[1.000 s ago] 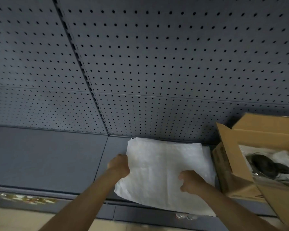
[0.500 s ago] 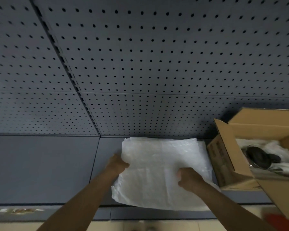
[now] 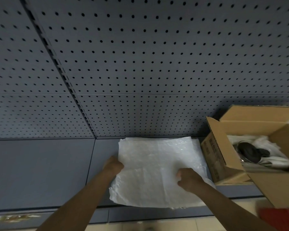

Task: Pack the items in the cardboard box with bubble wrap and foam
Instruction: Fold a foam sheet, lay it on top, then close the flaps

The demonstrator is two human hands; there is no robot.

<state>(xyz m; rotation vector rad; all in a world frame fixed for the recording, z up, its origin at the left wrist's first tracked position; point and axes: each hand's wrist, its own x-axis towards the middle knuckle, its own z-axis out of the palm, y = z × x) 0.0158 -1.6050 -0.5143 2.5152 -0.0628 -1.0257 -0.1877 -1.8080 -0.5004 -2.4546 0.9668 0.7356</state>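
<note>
A white sheet of bubble wrap [image 3: 157, 165] lies spread on the dark grey shelf [image 3: 40, 172], its near edge hanging over the front. My left hand [image 3: 113, 165] pinches its left edge. My right hand [image 3: 188, 178] is closed on the sheet nearer its right side. To the right stands an open cardboard box [image 3: 220, 157] with its flaps up. Inside it a round dark item [image 3: 247, 151] rests on white wrapping [image 3: 265, 144].
A grey pegboard wall [image 3: 140, 64] rises behind the shelf. A vertical slotted rail [image 3: 70, 87] divides its panels. Something red [image 3: 279, 219] shows at the bottom right corner, below the box's front flap. Pale floor lies below the shelf front.
The sheet has been laid flatter on the shelf and now reaches back to the wall. Both hands keep their hold on it. My view has shifted, so the box shows more fully.
</note>
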